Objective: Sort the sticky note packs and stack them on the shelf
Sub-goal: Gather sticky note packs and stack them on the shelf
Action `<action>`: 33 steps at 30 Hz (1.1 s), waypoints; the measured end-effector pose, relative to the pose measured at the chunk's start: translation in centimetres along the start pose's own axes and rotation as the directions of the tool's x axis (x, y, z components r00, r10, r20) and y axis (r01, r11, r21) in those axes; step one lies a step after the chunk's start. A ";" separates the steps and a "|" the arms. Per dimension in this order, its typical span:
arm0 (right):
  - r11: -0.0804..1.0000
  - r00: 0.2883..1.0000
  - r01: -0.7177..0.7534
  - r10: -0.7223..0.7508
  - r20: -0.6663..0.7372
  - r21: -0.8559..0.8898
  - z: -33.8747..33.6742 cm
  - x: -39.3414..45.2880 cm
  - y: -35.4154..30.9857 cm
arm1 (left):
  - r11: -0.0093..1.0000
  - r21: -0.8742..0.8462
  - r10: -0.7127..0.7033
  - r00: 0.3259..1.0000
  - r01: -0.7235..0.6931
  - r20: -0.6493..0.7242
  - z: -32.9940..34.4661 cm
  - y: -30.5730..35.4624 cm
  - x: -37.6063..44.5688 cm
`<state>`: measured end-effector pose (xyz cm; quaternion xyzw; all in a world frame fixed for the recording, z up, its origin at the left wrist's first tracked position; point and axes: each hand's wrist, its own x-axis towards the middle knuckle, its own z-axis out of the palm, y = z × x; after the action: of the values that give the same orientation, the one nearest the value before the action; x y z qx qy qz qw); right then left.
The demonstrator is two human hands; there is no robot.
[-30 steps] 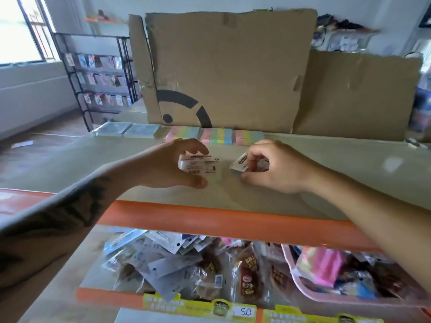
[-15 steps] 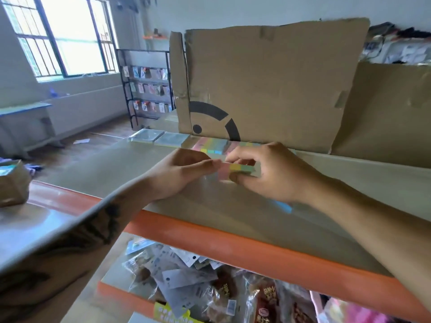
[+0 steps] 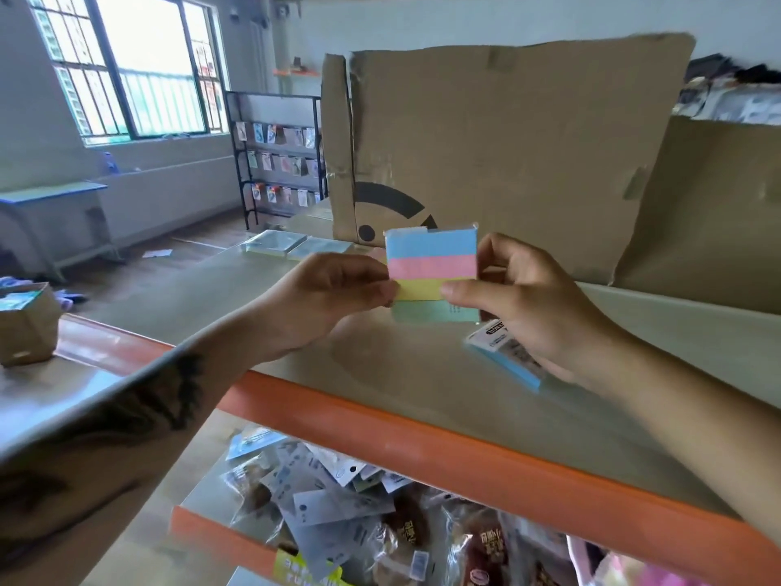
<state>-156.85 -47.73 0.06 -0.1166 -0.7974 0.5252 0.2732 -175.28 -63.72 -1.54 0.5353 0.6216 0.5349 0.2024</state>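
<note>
Striped blue, pink, yellow and green, a sticky note pack stands upright on edge in the air between both hands, its stripes running level. The left hand pinches its left edge with curled fingers; the right hand pinches the right edge between thumb and forefinger. The right hand's lower fingers also clamp a second pack, blue-sided with a printed label, tilted beneath the palm.

Both packs hang just above the grey shelf, over its front half, with the orange rail nearer the person. Farther back, against the cardboard sheet, two clear-wrapped packs lie flat side by side. Any striped stack behind the raised pack is hidden by it.

So the placing spot lies forward and down from the hands, toward the cardboard. The striped pack would have to tip from upright to flat. Both hands sit about equally near; the left is the freer, carrying only one.
</note>
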 end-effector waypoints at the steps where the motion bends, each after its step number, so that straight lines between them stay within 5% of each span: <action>1: 0.999 1.000 -0.019 0.019 0.004 -0.039 0.0 0.0 0.0 | 1.000 -0.014 -0.002 1.000 0.002 -0.007 0.0 0.1 -0.1; 6: 0.953 0.998 0.060 -0.065 -0.007 -0.296 -0.4 -0.3 -0.3 | 0.995 -0.086 -0.068 0.993 0.059 -0.100 -0.1 0.2 0.0; 10: 0.695 0.940 0.337 -0.287 0.185 -0.635 -2.0 -0.6 -1.1 | 0.994 -0.048 -0.105 0.989 0.101 -0.107 0.4 0.6 0.6; 13: 0.535 0.888 0.449 -0.357 0.290 -0.716 -2.8 -0.4 -1.0 | 0.995 -0.024 -0.102 0.993 0.100 -0.063 1.6 1.2 1.3; 18: 0.442 0.874 0.477 -0.331 0.356 -0.760 -3.5 -0.5 -1.0 | 0.993 -0.031 -0.115 0.993 0.115 0.002 3.5 2.4 2.6; 23: 0.567 0.931 0.354 -0.286 0.225 -0.744 -6.3 0.3 -1.1 | 0.986 0.041 -0.158 0.987 0.158 -0.007 3.4 2.4 3.1; 25: 0.643 0.968 0.229 -0.229 0.101 -0.731 -8.2 1.0 -0.3 | 0.957 0.260 -0.127 0.992 0.127 -0.017 3.2 1.9 3.0; 29: 0.719 0.996 0.021 -0.076 -0.047 -0.695 -10.9 2.9 2.9 | 0.697 0.708 -0.253 0.963 0.111 0.098 3.4 1.4 1.5; 33: 0.759 0.998 -0.051 0.019 -0.056 -0.649 -10.8 4.0 5.1 | 0.554 0.832 -0.318 0.932 0.035 0.173 3.8 0.7 0.9</action>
<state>-154.67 -35.33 -0.03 -0.2307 -0.9212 0.2187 0.2243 -172.10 -61.29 -1.95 0.5768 0.8096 0.0747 0.0787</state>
